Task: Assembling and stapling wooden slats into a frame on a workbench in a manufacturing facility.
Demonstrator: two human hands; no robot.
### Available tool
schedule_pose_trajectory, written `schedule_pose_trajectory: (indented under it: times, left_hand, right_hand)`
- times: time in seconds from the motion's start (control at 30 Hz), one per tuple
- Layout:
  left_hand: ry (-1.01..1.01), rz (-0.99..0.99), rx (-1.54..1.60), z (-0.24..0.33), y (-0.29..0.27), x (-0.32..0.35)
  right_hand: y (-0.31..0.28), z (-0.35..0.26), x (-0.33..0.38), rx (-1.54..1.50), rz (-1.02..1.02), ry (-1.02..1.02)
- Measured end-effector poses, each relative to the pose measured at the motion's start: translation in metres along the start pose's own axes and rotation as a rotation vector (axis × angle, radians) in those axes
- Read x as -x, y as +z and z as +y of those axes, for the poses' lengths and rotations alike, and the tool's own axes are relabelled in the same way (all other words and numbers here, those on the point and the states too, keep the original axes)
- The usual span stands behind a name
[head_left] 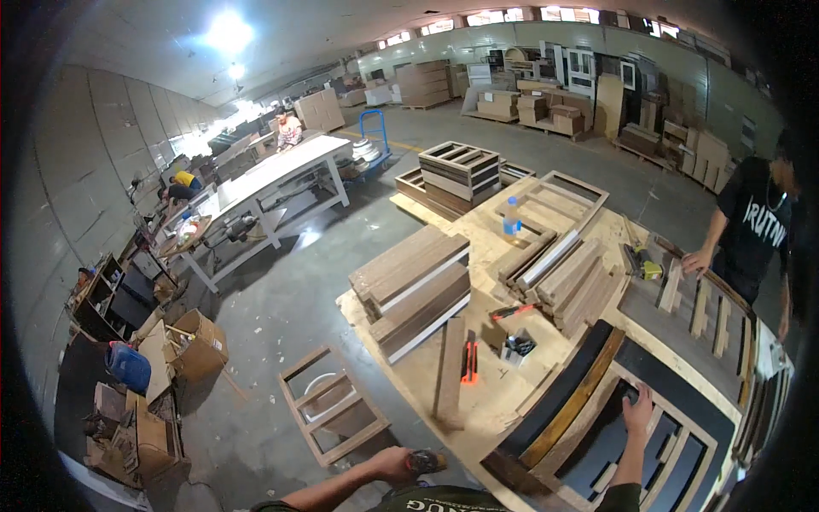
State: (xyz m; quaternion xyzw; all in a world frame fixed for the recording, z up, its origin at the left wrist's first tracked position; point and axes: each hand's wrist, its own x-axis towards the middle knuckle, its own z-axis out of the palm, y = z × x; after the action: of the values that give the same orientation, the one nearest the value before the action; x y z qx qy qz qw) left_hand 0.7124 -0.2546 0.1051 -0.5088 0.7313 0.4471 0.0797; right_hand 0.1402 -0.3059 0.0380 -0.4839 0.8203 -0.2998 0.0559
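the person's right hand (636, 413) rests on a light wooden frame (682, 427) that lies flat over dark panels at about 5 o'clock in the view. the fingers (633, 396) are spread fairly wide and press down on one rail of the frame, holding nothing closed in them. the right forearm comes up from the lower edge, nearly vertical, with the palm facing down.

the left hand (399, 465) sits at about 6 o'clock, off the edge of the tabletop (495, 247) and above the concrete floor (281, 299). its fingers are curled tight around a small dark tool with an orange-brown end (426, 462), which sticks out toward 3 o'clock. the left forearm runs in low from the bottom edge, bent toward the right.

the frame lies right under the right fingers and well apart from the left hand, with a long dark and yellowish board (567, 401) between them.

further up the tabletop, toward 12 o'clock, lie stacks of wooden planks (414, 286), an orange-handled tool (468, 358) and a plastic bottle (511, 218). another person (755, 226) stands at 3 o'clock, one hand on slats there. a small wooden frame (333, 410) lies on the floor at 7 o'clock.
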Motion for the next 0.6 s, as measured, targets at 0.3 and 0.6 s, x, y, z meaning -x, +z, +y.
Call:
schedule_pose_trajectory:
  times: [0.3,0.6]
  left_hand:
    - [0.087,0.29,-0.035,0.13,-0.142,-0.05]
    - [0.319,-0.027,-0.21,0.3,-0.148,-0.212]
  right_hand:
    - [0.062,-0.004,-0.103,0.027,-0.173,-0.251]
    - [0.049,0.007,-0.084,-0.067,-0.097,-0.061]
